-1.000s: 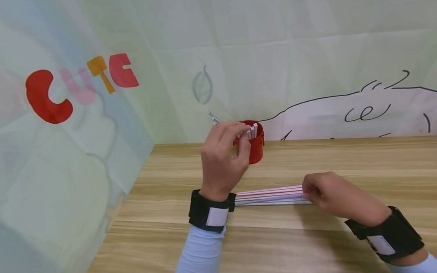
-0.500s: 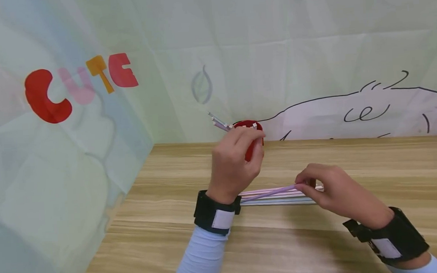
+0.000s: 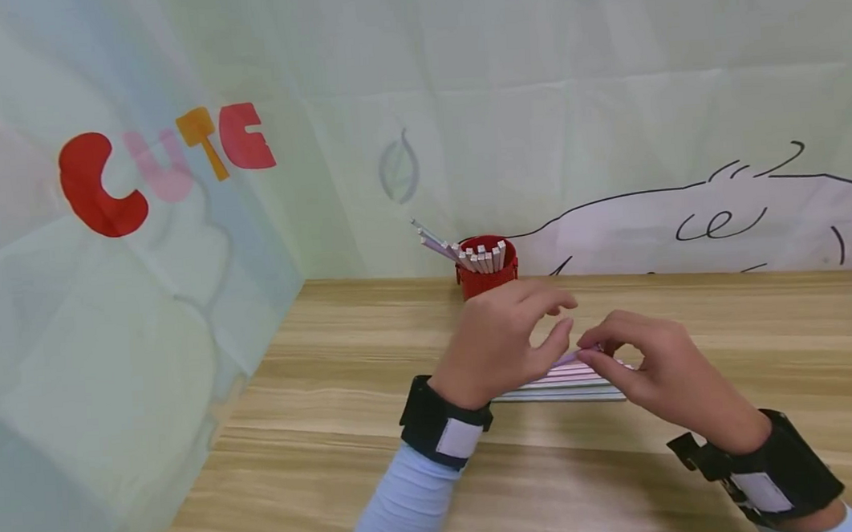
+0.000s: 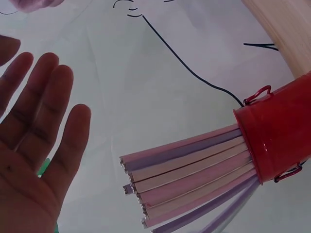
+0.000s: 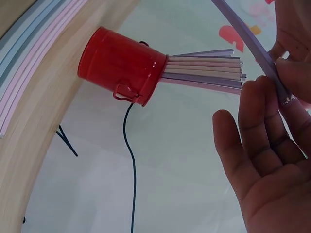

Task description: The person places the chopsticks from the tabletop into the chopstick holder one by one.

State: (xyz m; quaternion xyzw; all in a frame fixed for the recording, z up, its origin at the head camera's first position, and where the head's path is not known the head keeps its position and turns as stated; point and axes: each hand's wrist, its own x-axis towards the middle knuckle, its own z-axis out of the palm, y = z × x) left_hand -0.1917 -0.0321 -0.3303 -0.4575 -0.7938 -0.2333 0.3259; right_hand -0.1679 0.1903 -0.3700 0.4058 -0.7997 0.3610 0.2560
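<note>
My right hand (image 3: 659, 370) pinches the end of a thin purple stick (image 5: 250, 43) between thumb and fingertips. In the head view most of that stick is hidden behind my left hand (image 3: 505, 338), which hovers just left of the right one, thumb and fingers apart and holding nothing. Below both hands, pink, white and pale blue sticks (image 3: 570, 391) lie side by side on the table. Behind my left hand stands a small red bucket (image 3: 490, 283) with side handles. Several pastel sticks (image 4: 194, 179) lean upright in it, a few tilting out to the left.
The wood-grain table (image 3: 321, 464) meets a pale printed cloth backdrop (image 3: 606, 112) right behind the bucket. Another cloth wall with coloured letters (image 3: 104, 186) rises at the left. Black straps with white patches go round both wrists.
My left hand has come away from the bucket, moving right and towards me, close to the right hand. My right hand has lifted one purple stick's end off the row.
</note>
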